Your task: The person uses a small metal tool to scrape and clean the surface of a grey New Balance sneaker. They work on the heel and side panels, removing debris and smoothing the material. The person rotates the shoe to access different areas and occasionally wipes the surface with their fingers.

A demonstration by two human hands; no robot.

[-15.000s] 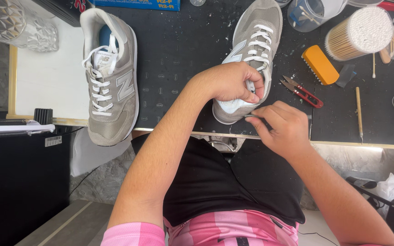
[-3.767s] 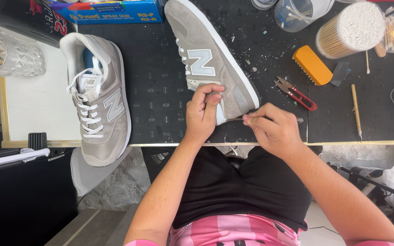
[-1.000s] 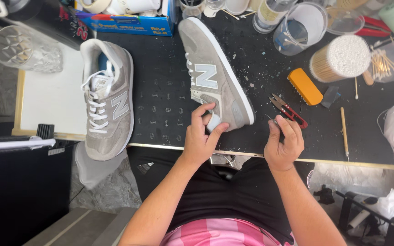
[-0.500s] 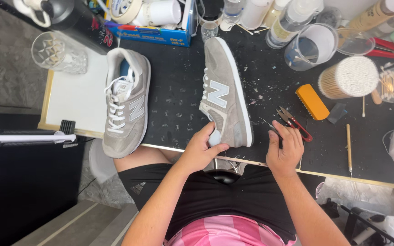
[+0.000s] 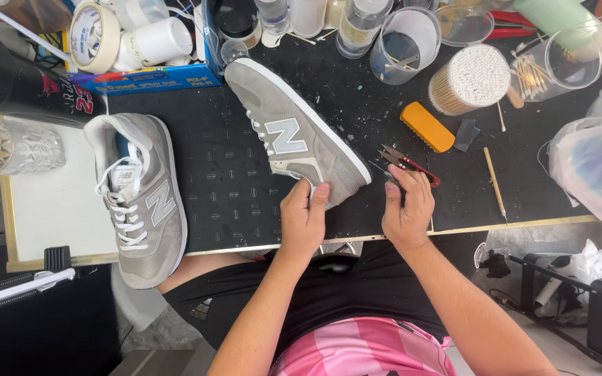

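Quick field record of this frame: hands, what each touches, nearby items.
left hand: left hand grips the heel of the grey sneaker on its side
right hand: right hand holds a thin metal tool, point toward the heel
surface: black mat
second shoe: laced grey sneaker, upright, partly over the table edge
near right hand: red thread snips, orange brush, wooden stick
behind: cotton swab tub, clear cups, tape roll

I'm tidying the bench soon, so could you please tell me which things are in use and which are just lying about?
In use: grey sneaker on its side, left hand, right hand, thin pointed tool.
Lying about: second sneaker, red snips, orange brush, cotton swabs, wooden stick.
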